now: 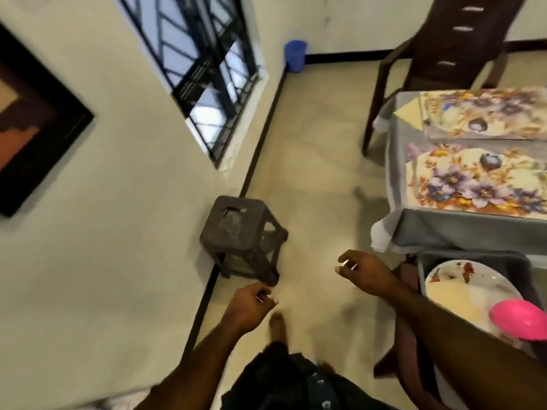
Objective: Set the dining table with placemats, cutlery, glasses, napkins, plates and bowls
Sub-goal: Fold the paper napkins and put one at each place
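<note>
Head view shows both my hands empty over the floor, my left hand (251, 303) and right hand (362, 272) with fingers loosely curled, grasping nothing. Two floral placemats (473, 182) already lie on the dining table (444, 229) at far right, a folded napkin (410, 113) beside the farther one. I judge plates come next: my right hand must reach the plate (461, 291) in the gray tub (473, 257), near right, beside a pink bowl (521, 319).

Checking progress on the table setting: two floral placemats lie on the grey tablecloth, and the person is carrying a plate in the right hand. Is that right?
Not quite. In the head view the right hand holds nothing; its fingers are loosely curled. The plate sits in the grey tub beside it. The two floral placemats do lie on the grey tablecloth.
</note>
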Motion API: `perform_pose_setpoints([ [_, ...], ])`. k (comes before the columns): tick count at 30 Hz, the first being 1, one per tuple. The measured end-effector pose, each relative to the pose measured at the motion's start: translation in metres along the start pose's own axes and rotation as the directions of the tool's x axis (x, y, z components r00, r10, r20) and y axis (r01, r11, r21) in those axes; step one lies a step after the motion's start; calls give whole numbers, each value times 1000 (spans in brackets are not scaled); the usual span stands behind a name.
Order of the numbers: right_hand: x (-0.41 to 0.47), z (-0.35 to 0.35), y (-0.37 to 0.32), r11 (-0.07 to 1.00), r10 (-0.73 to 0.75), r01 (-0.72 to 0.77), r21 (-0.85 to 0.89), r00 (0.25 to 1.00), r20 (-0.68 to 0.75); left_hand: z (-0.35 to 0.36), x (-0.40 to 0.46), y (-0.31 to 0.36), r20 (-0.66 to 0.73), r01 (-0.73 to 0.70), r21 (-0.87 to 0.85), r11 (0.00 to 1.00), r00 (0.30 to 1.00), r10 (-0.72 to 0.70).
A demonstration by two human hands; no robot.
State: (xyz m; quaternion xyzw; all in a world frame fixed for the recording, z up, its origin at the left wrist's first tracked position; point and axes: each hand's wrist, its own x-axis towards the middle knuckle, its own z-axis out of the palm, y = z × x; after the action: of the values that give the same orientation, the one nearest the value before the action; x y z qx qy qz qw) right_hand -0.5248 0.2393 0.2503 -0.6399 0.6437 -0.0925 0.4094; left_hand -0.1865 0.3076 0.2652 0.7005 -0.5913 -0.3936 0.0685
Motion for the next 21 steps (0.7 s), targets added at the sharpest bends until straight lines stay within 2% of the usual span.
perform_pose_setpoints([
  [4, 33, -17, 28, 960, 220, -188, 206, 965, -145, -2, 121, 73, 197, -178, 99, 979, 968, 156],
  [7, 30, 9, 84, 876, 421, -348, 335, 889, -180, 16, 200, 124, 333, -308, 207, 928, 915, 229],
  [11, -14, 23, 114, 678, 673, -546, 492, 730, -119, 61, 265, 205, 569, -541, 297, 787, 762, 309],
  [13, -32, 19, 123, 589, 744, -557, 586, 656, -126, 90, 277, 248, 659, -622, 283, 730, 679, 323],
  [17, -44, 15, 173, 402, 879, -534, 744, 453, -150, 169, 281, 310, 785, -737, 217, 640, 522, 335],
  [19, -41, 20, 210, 308, 915, -494, 813, 387, -112, 219, 279, 332, 833, -773, 195, 603, 455, 315],
  [21, -33, 26, 248, 261, 935, -473, 841, 340, -99, 265, 278, 351, 854, -795, 172, 581, 414, 314],
])
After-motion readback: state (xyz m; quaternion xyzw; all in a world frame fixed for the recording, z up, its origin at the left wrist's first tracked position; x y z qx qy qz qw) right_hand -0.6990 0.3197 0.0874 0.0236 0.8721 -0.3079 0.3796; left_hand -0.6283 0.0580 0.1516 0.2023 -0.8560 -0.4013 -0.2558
